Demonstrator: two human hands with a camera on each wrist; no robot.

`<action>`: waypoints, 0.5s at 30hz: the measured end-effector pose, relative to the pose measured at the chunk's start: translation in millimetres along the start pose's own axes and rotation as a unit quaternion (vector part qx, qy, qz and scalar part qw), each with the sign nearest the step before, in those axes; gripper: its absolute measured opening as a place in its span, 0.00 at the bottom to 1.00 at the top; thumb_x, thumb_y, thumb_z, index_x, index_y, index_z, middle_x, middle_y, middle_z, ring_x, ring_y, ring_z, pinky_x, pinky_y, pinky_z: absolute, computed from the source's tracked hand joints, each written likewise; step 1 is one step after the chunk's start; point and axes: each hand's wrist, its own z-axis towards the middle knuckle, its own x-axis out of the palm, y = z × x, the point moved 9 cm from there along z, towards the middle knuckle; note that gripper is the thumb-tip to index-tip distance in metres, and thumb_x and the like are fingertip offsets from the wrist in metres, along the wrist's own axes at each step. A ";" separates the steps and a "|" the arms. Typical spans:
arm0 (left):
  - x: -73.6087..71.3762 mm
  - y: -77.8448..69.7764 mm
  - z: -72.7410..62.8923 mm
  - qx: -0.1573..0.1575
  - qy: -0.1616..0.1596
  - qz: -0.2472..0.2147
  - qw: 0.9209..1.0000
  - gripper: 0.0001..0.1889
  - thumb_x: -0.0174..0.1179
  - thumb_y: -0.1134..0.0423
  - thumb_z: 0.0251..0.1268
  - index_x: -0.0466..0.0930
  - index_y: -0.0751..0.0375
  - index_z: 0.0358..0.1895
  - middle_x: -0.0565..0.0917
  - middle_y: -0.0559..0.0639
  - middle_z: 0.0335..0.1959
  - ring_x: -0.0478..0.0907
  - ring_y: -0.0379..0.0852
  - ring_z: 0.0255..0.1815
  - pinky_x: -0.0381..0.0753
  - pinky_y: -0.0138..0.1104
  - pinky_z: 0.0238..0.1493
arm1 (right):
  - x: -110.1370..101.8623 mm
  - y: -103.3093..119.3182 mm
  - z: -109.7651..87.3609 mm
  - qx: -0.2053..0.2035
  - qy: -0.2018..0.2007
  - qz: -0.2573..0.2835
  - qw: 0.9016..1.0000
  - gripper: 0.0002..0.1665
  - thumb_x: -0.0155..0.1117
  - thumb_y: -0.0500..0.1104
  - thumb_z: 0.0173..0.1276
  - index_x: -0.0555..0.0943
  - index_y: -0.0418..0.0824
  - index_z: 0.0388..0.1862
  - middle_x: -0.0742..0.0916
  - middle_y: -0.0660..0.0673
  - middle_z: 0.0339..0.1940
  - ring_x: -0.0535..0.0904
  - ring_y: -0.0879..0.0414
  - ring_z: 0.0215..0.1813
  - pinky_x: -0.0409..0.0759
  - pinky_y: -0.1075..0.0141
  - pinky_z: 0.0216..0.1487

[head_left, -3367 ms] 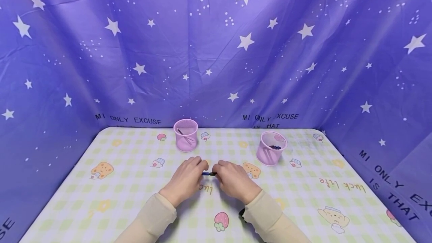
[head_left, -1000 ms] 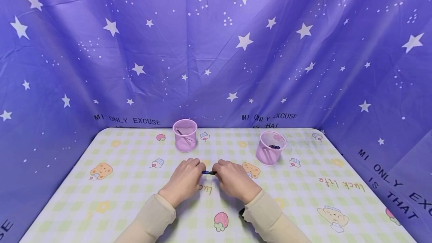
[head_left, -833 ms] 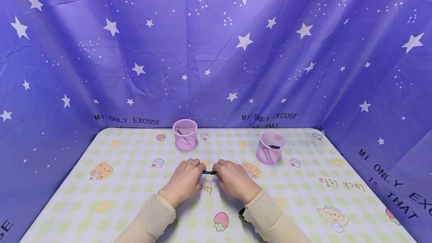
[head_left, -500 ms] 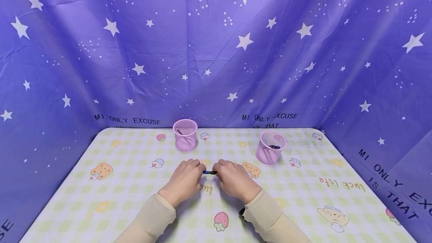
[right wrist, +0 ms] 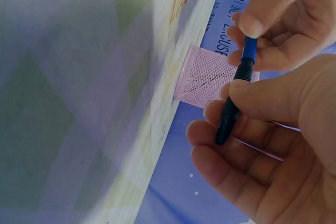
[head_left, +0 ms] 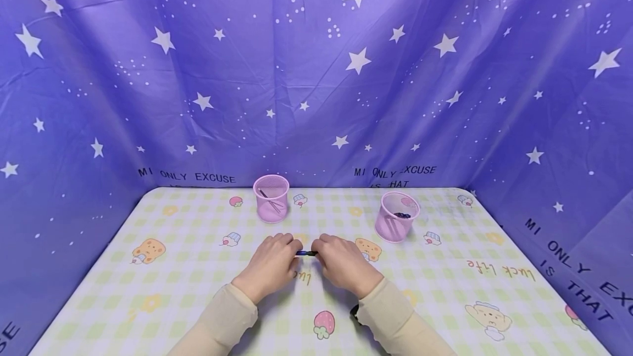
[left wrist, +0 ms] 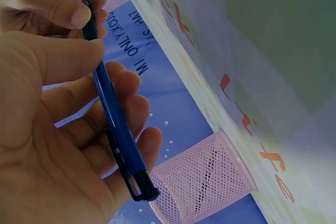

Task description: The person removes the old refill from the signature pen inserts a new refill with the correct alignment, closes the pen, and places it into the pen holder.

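Between both hands, low over the middle of the table, a blue ballpoint pen (head_left: 307,253) lies level. My left hand (head_left: 272,262) pinches its blue barrel between thumb and fingers; the left wrist view shows the pen's black clip and push-button end (left wrist: 139,184) lying along the fingers. On the other side, my right hand (head_left: 343,262) pinches the ribbed black grip section, thumb on top, its dark tapered tip (right wrist: 227,129) pointing across the fingers in the right wrist view. From the head view the fingers hide most of the pen.
A pink mesh cup (head_left: 271,207) with a few thin dark sticks stands at the back, left of centre. To the right, a second pink mesh cup (head_left: 393,229) holds small dark pieces. A checked cloth (head_left: 198,268) covers the table, with a purple star curtain (head_left: 316,81) around it.
Both hands keep their place and their grip on the pen. Only a slight shift of the head view shows; the cups stand where they were.
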 end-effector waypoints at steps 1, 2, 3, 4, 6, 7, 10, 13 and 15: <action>-0.1 0.3 -0.1 0.000 -0.001 0.000 1.000 0.08 0.66 0.66 0.50 0.79 0.55 0.34 0.71 0.42 0.26 0.70 0.43 0.28 0.68 0.34 0.30 | 0.1 -0.1 0.1 0.001 0.001 0.000 1.000 0.06 0.65 0.35 0.60 0.80 0.46 0.31 0.77 0.55 0.27 0.77 0.58 0.30 0.76 0.64 0.28; -0.3 0.7 -0.2 -0.001 -0.003 0.000 1.000 0.09 0.66 0.67 0.49 0.79 0.56 0.35 0.71 0.42 0.26 0.70 0.43 0.28 0.68 0.35 0.30 | 0.2 -0.1 0.2 0.001 0.002 0.001 1.000 0.06 0.65 0.35 0.60 0.80 0.46 0.32 0.78 0.55 0.27 0.77 0.58 0.30 0.76 0.63 0.28; -0.7 1.0 -0.3 -0.001 -0.005 0.001 1.000 0.11 0.67 0.67 0.48 0.79 0.56 0.36 0.71 0.42 0.26 0.69 0.43 0.28 0.68 0.35 0.31 | 0.3 0.0 0.2 0.001 0.002 0.001 1.000 0.06 0.65 0.35 0.60 0.80 0.46 0.32 0.78 0.54 0.28 0.77 0.58 0.31 0.76 0.63 0.29; -1.1 1.3 -0.2 -0.002 -0.007 0.002 1.000 0.12 0.67 0.68 0.47 0.79 0.56 0.37 0.71 0.42 0.27 0.69 0.43 0.29 0.69 0.35 0.32 | 0.4 0.0 0.2 0.001 0.003 0.002 1.000 0.06 0.65 0.35 0.59 0.80 0.46 0.32 0.78 0.54 0.28 0.78 0.58 0.31 0.77 0.63 0.29; -2.6 1.8 -0.1 -0.002 -0.014 0.002 1.000 0.14 0.68 0.69 0.46 0.78 0.57 0.38 0.71 0.43 0.28 0.69 0.43 0.30 0.70 0.36 0.33 | 0.5 0.2 0.1 0.001 0.004 0.005 1.000 0.06 0.65 0.35 0.59 0.81 0.46 0.32 0.79 0.54 0.29 0.78 0.58 0.31 0.77 0.63 0.30; -3.4 2.0 -0.1 -0.002 -0.017 0.003 1.000 0.14 0.68 0.69 0.45 0.78 0.57 0.38 0.72 0.43 0.29 0.69 0.44 0.31 0.70 0.36 0.34 | 0.5 0.3 0.1 0.001 0.004 0.006 1.000 0.06 0.66 0.35 0.59 0.81 0.46 0.32 0.79 0.54 0.29 0.78 0.58 0.32 0.77 0.63 0.30; -5.6 1.9 0.1 -0.001 -0.026 0.003 1.000 0.14 0.68 0.70 0.45 0.77 0.57 0.37 0.73 0.44 0.30 0.70 0.44 0.31 0.71 0.36 0.34 | 0.7 0.5 0.1 0.000 0.003 0.005 1.000 0.06 0.66 0.35 0.59 0.81 0.46 0.32 0.80 0.54 0.29 0.78 0.58 0.32 0.77 0.63 0.30; -6.6 1.6 -0.1 0.001 -0.032 0.004 0.999 0.12 0.67 0.71 0.46 0.77 0.56 0.35 0.73 0.44 0.29 0.71 0.44 0.30 0.70 0.35 0.32 | 0.5 0.7 0.2 -0.001 0.001 0.004 1.000 0.06 0.65 0.35 0.59 0.81 0.46 0.32 0.79 0.54 0.29 0.78 0.58 0.32 0.77 0.63 0.30; -7.0 1.2 -0.2 0.003 -0.036 0.004 0.999 0.11 0.67 0.72 0.47 0.76 0.56 0.33 0.73 0.44 0.28 0.71 0.44 0.30 0.70 0.35 0.31 | 0.2 0.7 0.2 -0.002 -0.001 0.002 1.000 0.06 0.65 0.35 0.59 0.80 0.46 0.32 0.79 0.54 0.28 0.78 0.58 0.31 0.77 0.63 0.29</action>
